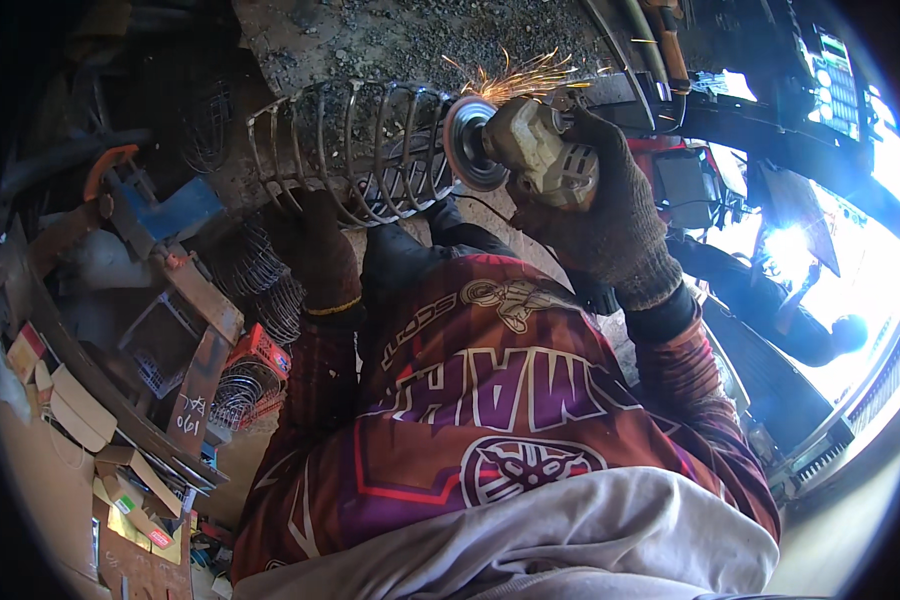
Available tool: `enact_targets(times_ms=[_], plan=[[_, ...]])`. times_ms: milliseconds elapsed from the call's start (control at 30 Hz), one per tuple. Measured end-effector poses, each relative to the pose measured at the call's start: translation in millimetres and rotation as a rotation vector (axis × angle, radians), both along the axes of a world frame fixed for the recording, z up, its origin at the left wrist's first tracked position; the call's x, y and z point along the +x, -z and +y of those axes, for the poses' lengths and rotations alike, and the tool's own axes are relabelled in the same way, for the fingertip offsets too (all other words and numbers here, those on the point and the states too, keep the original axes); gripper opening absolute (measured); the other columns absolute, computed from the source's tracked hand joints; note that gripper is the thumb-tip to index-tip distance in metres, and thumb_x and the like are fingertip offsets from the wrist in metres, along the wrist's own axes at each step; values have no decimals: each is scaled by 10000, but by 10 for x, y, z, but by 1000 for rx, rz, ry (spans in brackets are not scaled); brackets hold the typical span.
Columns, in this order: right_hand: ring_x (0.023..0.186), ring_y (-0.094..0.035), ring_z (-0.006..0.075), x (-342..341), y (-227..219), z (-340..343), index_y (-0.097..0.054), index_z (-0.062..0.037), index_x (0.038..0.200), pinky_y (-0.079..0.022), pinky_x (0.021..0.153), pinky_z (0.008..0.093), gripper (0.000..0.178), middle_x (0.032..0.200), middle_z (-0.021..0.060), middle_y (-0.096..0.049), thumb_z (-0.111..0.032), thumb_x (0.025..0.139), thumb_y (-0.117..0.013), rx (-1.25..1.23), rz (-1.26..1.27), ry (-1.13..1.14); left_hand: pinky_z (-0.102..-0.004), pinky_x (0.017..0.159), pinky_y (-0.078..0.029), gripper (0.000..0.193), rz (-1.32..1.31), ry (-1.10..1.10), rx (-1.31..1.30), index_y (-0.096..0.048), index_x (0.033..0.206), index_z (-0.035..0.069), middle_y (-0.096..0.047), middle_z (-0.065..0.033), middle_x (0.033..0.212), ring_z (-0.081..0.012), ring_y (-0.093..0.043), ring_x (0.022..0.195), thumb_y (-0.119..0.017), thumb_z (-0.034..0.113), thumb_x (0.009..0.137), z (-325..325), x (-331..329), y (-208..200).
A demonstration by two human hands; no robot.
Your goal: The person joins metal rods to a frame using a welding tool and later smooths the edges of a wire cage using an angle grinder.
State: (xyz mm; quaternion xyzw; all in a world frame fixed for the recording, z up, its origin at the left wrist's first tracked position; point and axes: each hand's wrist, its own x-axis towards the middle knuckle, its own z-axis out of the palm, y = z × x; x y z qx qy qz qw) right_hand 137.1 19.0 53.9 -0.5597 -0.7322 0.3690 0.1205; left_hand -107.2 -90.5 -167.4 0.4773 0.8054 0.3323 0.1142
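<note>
My left hand (315,245), in a dark knitted glove, is closed on the lower left side of a metal rack (350,125) made of bent, curved rods. My right hand (615,215), also gloved, wraps round the body of an angle grinder (545,160). The grinder's round disc (467,145) meets the right end of the rack, and orange sparks (515,82) fly up and to the right from there. The rack is held out in front of my knees above the ground. My glove hides the rods inside my left grip.
A blue metal piece (175,212), wire racks (270,290), a red crate (260,352) and cardboard boxes (80,405) crowd the left. At right, another person (800,325) in dark clothing is beside a blinding light (788,250). Gritty ground (410,45) lies ahead.
</note>
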Motion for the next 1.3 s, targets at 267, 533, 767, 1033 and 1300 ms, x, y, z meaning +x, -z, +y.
enact_targets(times_ms=[267,533,767,1033,1300], plan=[[1056,-667,279,-94,-67,5,-425,-24,1360,-554,851,390,796,1152,197,-635,-188,720,-870,-65,-59,98,-413,781,-503,220,-253,-67,62,-556,1133,16,-584,-131,1057,-268,-599,963,-607,149,965,-52,27,72],[1015,-677,288,-17,-28,40,-448,-17,1326,-553,829,396,757,1126,213,-629,-216,729,-870,52,-85,-40,-460,881,-475,325,509,151,63,-556,1191,5,-569,-185,1167,-346,-571,1051,-641,176,927,-112,-31,121],[1032,-674,283,-10,-32,95,-457,-14,1311,-551,837,393,774,1106,206,-639,-240,711,-890,85,-49,-72,-497,1038,-418,352,-235,-56,19,-546,1222,-9,-543,-209,1263,-386,-526,1210,-619,183,936,-13,-33,120],[1070,-660,281,94,-30,126,-463,-32,1320,-541,866,392,783,1119,201,-641,-236,699,-894,-31,-50,-66,-490,1081,-386,327,771,149,-230,-533,1256,18,-530,-170,1316,-348,-460,1301,-470,229,1014,32,-49,41],[1053,-662,275,43,-74,119,-449,-15,1361,-538,878,385,814,1137,202,-635,-259,716,-882,-42,-38,-13,-488,1027,-428,502,879,171,-450,-579,1074,11,-622,-187,1088,-372,-588,1070,-611,449,830,103,-193,73]])
